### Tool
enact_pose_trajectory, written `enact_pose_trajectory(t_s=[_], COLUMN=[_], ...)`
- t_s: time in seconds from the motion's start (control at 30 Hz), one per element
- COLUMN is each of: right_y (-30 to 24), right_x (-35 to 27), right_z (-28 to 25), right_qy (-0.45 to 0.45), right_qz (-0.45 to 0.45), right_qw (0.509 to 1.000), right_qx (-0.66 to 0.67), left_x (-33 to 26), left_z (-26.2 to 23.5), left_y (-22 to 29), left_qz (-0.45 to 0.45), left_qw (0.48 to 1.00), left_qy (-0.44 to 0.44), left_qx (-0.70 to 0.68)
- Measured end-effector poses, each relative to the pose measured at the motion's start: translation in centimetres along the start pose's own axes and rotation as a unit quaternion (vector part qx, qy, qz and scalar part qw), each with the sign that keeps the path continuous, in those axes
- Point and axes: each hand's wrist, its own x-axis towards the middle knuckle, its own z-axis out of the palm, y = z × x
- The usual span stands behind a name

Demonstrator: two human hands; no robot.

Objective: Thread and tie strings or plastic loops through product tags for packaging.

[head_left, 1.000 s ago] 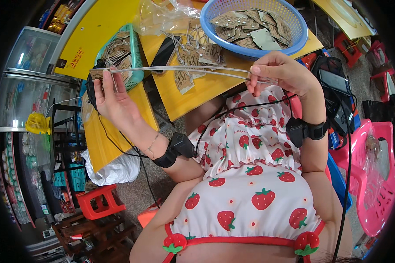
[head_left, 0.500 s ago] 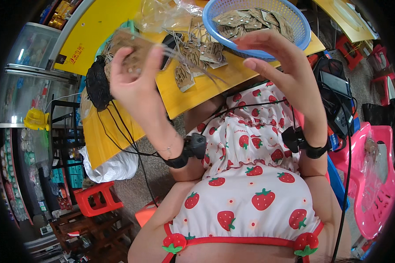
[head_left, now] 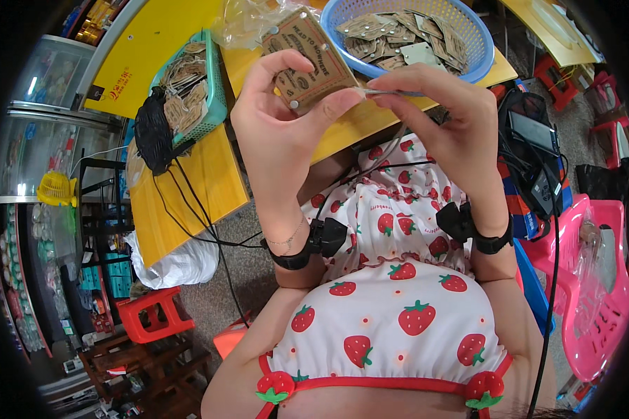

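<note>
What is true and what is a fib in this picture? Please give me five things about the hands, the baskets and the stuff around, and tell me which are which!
1. The left hand holds a printed brown card. True.
2. The two hands are stretched far apart. False: the right hand is close to the left one, by a corner of the card.
3. The blue basket is full of strawberries. False: the blue basket holds brown cards.
4. The green basket has brown cards in it too. True.
5. The stool at the left is blue. False: it is a red stool.
</note>
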Motion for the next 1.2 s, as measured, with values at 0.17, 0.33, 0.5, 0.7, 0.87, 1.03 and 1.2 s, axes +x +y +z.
enact_pose_trajectory(t_s=[0.17,0.33,0.5,0.7,0.87,1.03,1.2], right_y=[0.2,0.2,0.3,3.3,5.3,6.8,7.8], right_x=[0.2,0.5,0.7,0.7,0.4,-0.4,-0.5], right_z=[-0.5,-0.9,-2.1,-6.7,-10.5,-13.3,-14.5], right_qy=[0.013,-0.012,-0.005,-0.019,-0.007,0.054,0.216], right_qz=[-0.067,-0.095,-0.014,0.154,0.231,0.238,0.195], right_qw=[0.995,0.992,0.998,0.987,0.973,0.970,0.931], right_qx=[-0.076,-0.080,-0.057,0.050,-0.006,-0.004,0.220], left_x=[0.0,0.2,0.9,1.2,1.5,1.4,1.2], left_z=[-0.6,-0.8,-1.9,-3.7,-4.1,-5.1,-4.6], left_y=[-0.5,-0.9,-1.3,-1.3,-1.4,-2.0,-2.0], left_qz=[-0.032,-0.028,0.050,0.016,0.041,0.041,0.072], left_qw=[0.997,0.993,0.997,0.999,0.998,0.991,0.993], left_qy=[-0.071,-0.109,-0.046,0.036,0.021,0.046,0.021], left_qx=[-0.025,-0.031,0.026,0.017,-0.044,-0.116,-0.087])
